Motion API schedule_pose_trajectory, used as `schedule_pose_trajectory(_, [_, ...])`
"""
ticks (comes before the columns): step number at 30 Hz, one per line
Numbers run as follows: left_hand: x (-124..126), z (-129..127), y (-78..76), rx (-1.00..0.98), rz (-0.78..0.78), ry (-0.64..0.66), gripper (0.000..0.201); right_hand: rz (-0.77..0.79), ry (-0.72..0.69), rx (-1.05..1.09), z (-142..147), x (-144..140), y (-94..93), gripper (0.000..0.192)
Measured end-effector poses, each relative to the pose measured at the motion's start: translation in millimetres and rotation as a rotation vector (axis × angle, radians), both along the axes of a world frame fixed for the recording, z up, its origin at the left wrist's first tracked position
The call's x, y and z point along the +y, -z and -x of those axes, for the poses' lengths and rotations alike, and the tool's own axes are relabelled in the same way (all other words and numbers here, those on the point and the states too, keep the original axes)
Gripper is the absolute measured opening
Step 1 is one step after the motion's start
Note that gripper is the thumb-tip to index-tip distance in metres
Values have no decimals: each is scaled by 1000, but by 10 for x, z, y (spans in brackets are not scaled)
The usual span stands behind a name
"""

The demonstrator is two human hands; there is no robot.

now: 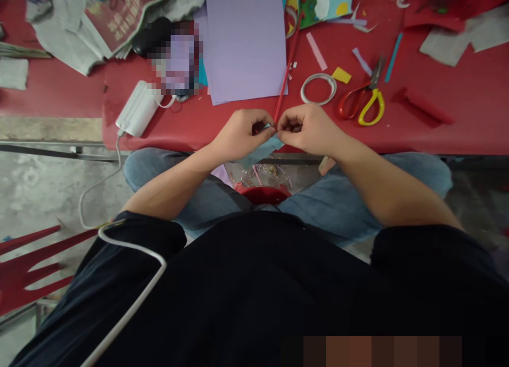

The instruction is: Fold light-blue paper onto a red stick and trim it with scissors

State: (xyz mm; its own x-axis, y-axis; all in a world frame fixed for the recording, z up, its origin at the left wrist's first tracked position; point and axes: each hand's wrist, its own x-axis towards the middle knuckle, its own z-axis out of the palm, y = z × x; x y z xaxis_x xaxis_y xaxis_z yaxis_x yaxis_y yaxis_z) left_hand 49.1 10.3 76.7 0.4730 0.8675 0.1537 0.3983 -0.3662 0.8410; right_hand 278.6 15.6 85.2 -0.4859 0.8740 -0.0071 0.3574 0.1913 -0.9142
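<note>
Two hands meet at the near edge of the red table (457,128). Lavender paper sheets (246,43) lie beyond them. Left hand (240,133) and right hand (308,129) both pinch a teal paper piece (260,152), fingers closed.

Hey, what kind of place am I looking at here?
Probably a paper-craft work table: lilac paper sheets, scissors and a tape roll lie on a red table, while both hands pinch blue paper.
</note>
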Motion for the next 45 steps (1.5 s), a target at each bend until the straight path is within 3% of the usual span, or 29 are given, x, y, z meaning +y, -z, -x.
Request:
schedule_pose_trajectory(5, [22, 7, 25, -15, 33, -46, 8, 28, 25, 23, -13, 35, 9, 25])
schedule_pose_trajectory(14, [-13, 16, 7, 35, 18, -55, 18, 137, -54, 45, -59, 68, 65, 21])
schedule_pose_trajectory(24, [-35, 9, 0, 41, 13, -85, 25, 127, -85, 90, -49, 65, 118, 21])
schedule_pose_trajectory(32, [-45, -17, 10, -68, -13, -144, 24, 66, -82, 98, -9, 34, 98, 36])
schedule_pose_trajectory(36, [-61, -20, -5, -137, -65, -148, 23, -2, -66, 115, 7, -9, 28, 31])
schedule_pose_trajectory(39, [-42, 3, -35, -205, -138, -176, 34, -54, -49, 101, -17, -49, -86, 30])
schedule_pose_trajectory(45, [45, 83, -154, -322, -220, -322, 49, -205, 34, 101, -139, -96, -308, 20])
